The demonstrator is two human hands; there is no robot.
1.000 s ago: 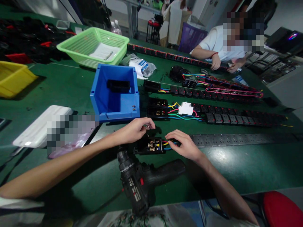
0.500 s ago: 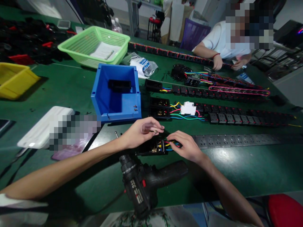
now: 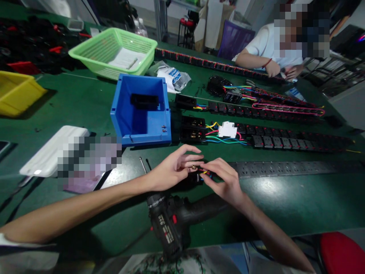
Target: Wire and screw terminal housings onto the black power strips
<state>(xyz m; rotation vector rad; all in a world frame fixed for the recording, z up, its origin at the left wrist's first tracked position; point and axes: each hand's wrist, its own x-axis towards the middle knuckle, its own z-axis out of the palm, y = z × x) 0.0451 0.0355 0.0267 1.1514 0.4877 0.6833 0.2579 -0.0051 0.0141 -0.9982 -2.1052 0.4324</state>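
Observation:
My left hand is curled above a black socket housing, with small brass-coloured metal pieces in its fingers, too small to identify surely. Thumb and fingers of my right hand are pinched beside them, close to the coloured wires; what they grip, if anything, is hidden. Most of the housing lies under my hands. From it a long black power strip runs to the right. A black cordless drill lies just in front of my hands, near the table edge.
Behind my hands stands a blue bin, with a green basket farther back. More power strips lie at the right. A phone and a white power bank are at the left. A co-worker sits across the table.
My left hand has moved slightly right and down, closer to my right hand. My right fingers have drawn together into a pinch, and the housing is now more covered.

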